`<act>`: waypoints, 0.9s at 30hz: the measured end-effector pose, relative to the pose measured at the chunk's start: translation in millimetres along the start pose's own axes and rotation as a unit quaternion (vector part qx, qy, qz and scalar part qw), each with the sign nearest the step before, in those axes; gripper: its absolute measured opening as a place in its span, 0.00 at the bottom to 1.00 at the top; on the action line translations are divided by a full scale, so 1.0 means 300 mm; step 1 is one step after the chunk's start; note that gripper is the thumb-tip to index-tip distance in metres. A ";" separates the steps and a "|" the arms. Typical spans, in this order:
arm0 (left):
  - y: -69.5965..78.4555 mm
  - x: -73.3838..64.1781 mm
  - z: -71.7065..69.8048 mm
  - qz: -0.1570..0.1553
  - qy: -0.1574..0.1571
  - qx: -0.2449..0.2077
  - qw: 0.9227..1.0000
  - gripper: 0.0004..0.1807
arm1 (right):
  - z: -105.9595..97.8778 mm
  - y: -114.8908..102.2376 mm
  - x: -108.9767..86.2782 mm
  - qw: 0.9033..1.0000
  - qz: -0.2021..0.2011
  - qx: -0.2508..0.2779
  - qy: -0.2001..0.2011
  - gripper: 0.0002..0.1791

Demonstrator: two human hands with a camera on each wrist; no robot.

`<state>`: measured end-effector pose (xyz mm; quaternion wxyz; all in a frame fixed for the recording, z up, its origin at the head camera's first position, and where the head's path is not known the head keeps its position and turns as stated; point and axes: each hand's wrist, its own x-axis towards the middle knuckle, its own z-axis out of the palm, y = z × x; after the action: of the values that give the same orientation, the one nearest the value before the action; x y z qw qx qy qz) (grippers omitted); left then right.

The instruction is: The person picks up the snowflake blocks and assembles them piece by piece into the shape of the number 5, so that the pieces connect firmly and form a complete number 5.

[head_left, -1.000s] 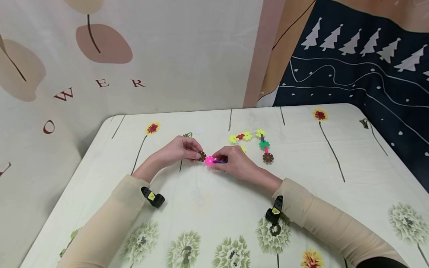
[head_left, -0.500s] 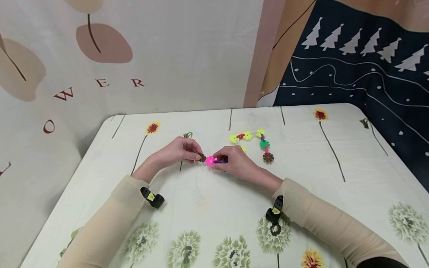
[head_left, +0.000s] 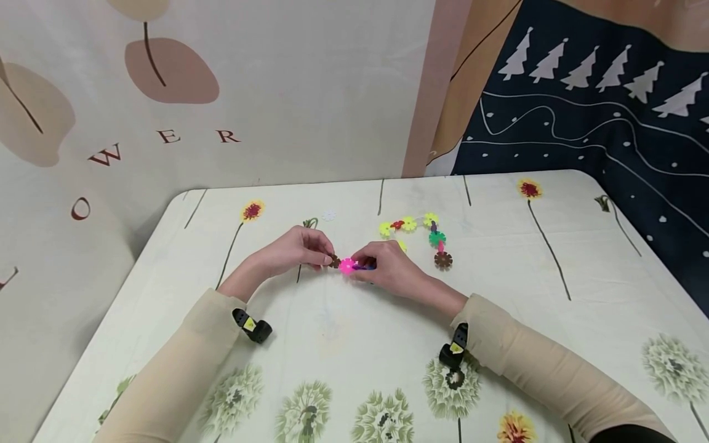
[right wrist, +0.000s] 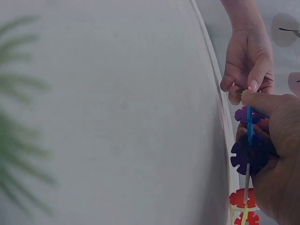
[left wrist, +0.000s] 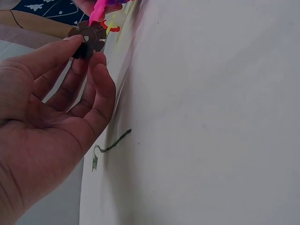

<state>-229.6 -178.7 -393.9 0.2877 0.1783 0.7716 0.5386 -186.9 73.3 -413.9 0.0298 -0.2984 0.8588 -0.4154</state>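
Observation:
My left hand pinches a brown slotted snowflake disc between thumb and fingers. Edge-on against its far rim stands a bright pink disc, its slots meeting the brown one. My right hand pinches the near end of a linked disc chain that starts with this pink piece. Below the right thumb, in the right wrist view, the chain carries on through a purple disc, a light blue disc, a dark blue disc and red ones. The right fingers partly hide the chain.
Beyond the right hand, yellow, red, green and pink linked discs curve over the tablecloth, ending in another brown disc. A pale disc lies behind the left hand. Patterned curtains hang along the table's back edge.
Both hands stay almost in place. The brown disc has turned slightly in the left fingers and shows narrower, still up against the pink one.

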 end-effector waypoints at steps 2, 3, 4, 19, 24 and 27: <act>-0.002 0.002 -0.003 0.003 -0.001 0.001 1.000 0.07 | 0.000 0.002 0.000 1.000 0.000 0.003 -0.003 0.12; -0.002 0.002 -0.003 0.005 -0.001 0.000 1.000 0.07 | 0.000 0.002 0.000 1.000 -0.001 0.004 -0.004 0.12; -0.002 0.003 -0.004 0.006 -0.001 -0.001 1.000 0.07 | -0.001 0.002 -0.001 1.000 -0.003 0.006 -0.005 0.12; -0.001 0.014 0.004 0.006 0.005 0.007 1.000 0.06 | -0.008 0.004 -0.011 0.999 -0.028 0.013 -0.016 0.13; 0.002 0.013 0.007 0.007 -0.001 0.001 1.000 0.06 | -0.008 0.006 -0.013 0.999 -0.034 0.021 -0.021 0.13; 0.003 0.014 0.007 0.010 -0.006 0.000 1.000 0.06 | -0.009 0.007 -0.013 0.998 -0.046 0.026 -0.026 0.13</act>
<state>-231.6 -174.3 -394.6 0.2869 0.1895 0.7681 0.5402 -185.5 78.4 -414.5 0.0407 -0.3479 0.8317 -0.4307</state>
